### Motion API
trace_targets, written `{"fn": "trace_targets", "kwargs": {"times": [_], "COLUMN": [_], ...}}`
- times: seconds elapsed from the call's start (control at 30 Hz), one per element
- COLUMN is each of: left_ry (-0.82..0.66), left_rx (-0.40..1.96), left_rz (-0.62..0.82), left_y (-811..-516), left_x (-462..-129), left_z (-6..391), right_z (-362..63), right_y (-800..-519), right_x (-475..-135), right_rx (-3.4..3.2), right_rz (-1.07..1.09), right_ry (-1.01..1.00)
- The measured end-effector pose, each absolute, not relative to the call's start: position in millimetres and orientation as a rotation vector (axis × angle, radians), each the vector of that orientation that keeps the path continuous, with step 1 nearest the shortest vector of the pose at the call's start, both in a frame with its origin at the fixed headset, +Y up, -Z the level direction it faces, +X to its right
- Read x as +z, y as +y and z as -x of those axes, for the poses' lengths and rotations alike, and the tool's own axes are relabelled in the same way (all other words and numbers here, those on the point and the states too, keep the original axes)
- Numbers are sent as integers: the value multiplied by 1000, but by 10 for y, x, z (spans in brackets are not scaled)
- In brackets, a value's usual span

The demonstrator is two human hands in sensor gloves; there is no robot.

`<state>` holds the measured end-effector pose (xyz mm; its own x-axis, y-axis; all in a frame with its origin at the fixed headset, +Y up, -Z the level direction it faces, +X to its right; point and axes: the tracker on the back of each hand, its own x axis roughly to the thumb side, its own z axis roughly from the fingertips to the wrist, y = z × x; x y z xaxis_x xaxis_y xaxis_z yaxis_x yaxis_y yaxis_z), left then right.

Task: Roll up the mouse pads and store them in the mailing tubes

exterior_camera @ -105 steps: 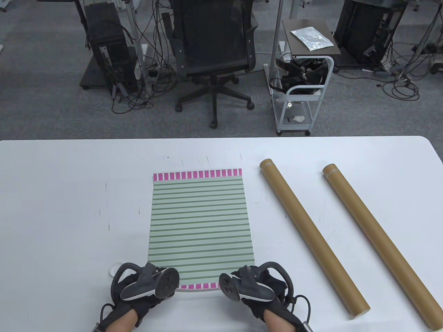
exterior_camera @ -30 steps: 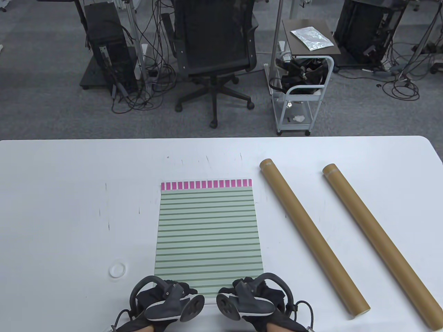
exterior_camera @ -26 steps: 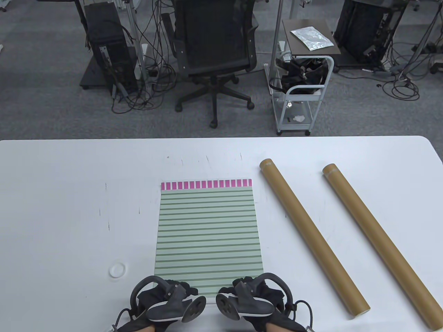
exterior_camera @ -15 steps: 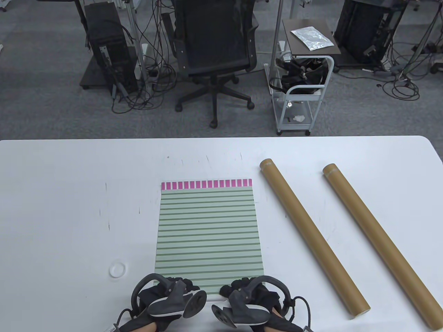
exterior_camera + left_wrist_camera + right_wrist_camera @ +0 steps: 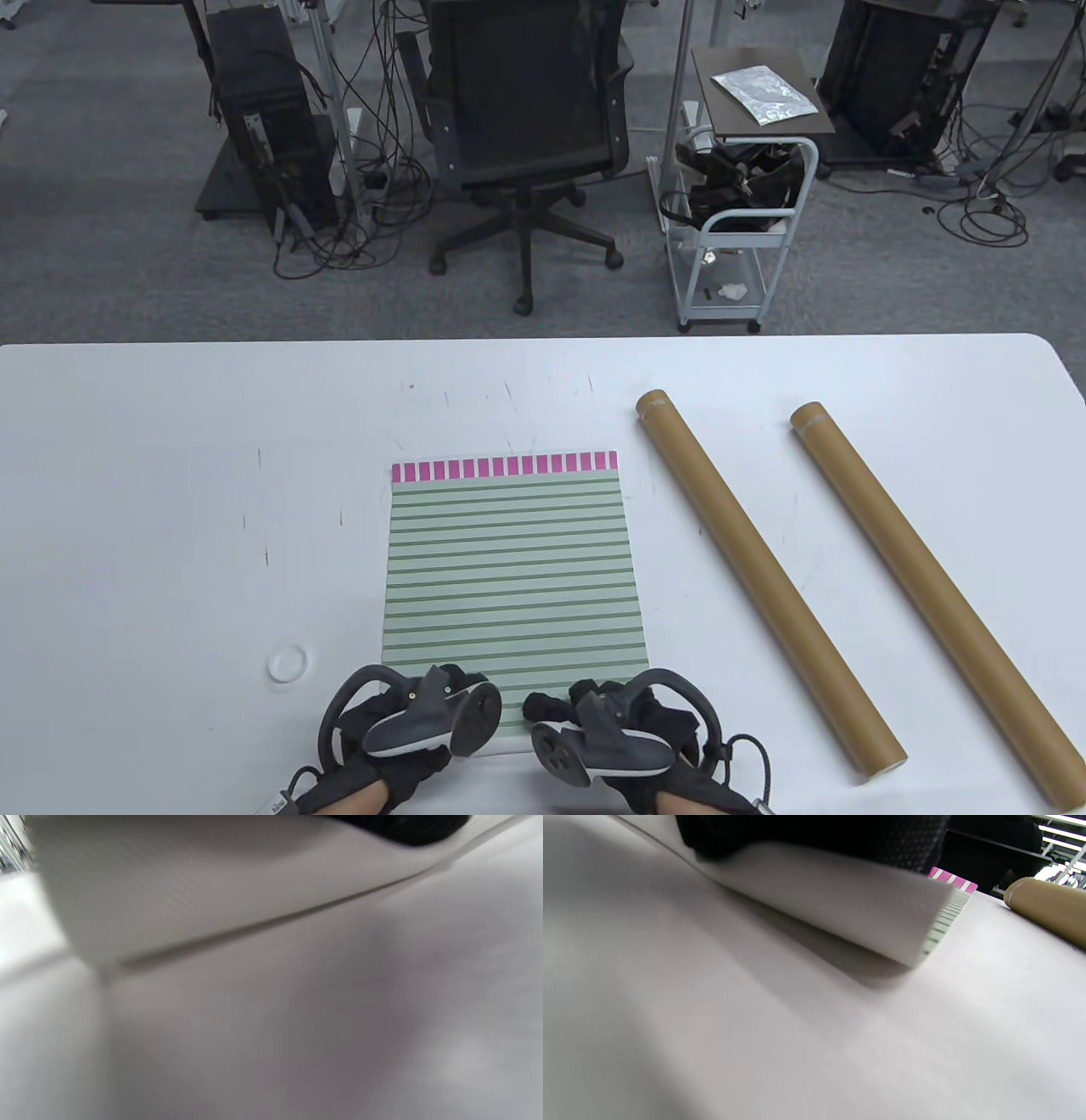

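Both gloved hands, the left hand (image 5: 399, 734) and the right hand (image 5: 619, 730), gripped the near edge of the green striped mouse pad with pink ends (image 5: 512, 569), curling it up off the white table (image 5: 170, 509). The two brown cardboard mailing tubes (image 5: 764, 577) lay to the right of the right hand, well apart from it, side by side on the table.

Office chair (image 5: 526, 127), white cart (image 5: 738, 229), perhaps computer towers (image 5: 263, 110) beyond.

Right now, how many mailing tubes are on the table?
2. One tube lies diagonally just right of the striped mouse pad; the other tube lies farther right, roughly parallel, near the table's right edge.
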<state>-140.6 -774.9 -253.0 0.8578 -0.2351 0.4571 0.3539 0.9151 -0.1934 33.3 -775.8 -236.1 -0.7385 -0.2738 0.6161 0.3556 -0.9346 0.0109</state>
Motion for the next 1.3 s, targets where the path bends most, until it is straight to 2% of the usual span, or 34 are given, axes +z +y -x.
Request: {"fn": "trace_targets", "kwargs": {"times": [0.13, 0.2, 0.27, 0.37, 0.53, 0.63, 0.73, 0.87, 0.97, 1.13, 1.3], "left_ry": [-418, -418, -433, -492, -606, -653, -637, -627, -609, -580, -579], "left_rx": [-309, -315, -328, -370, -350, -336, -365, -291, -375, -338, -329], "left_rz": [303, 310, 290, 212, 184, 129, 116, 200, 145, 134, 104], "left_y": [-7762, -7760, -7749, -7731, -7694, -7697, -7670, -7633, -7654, -7667, -7643], "left_x": [-2547, -2539, -2514, -2431, -2354, -2263, -2236, -2214, -2192, -2257, -2244], "left_z": [1415, 1399, 1387, 1349, 1305, 1262, 1241, 1243, 1210, 1217, 1216], "right_z": [-275, -246, -232, -234, -233, -252, -262, -311, -389, -395, -365], "right_y": [-7791, -7817, -7792, -7784, -7774, -7773, -7764, -7762, -7755, -7720, -7710], "right_x": [-2308, -2269, -2265, -2285, -2344, -2371, -2368, -2373, -2412, -2417, -2384], "right_rx": [-2569, -2509, -2476, -2553, -2597, -2636, -2654, -2697, -2812, -2778, -2772], "right_rz": [974, 989, 990, 981, 944, 920, 904, 888, 854, 853, 902], "right_ry": [-161, -212, -138, -212, -294, -270, -265, -230, -263, -156, -139]}}
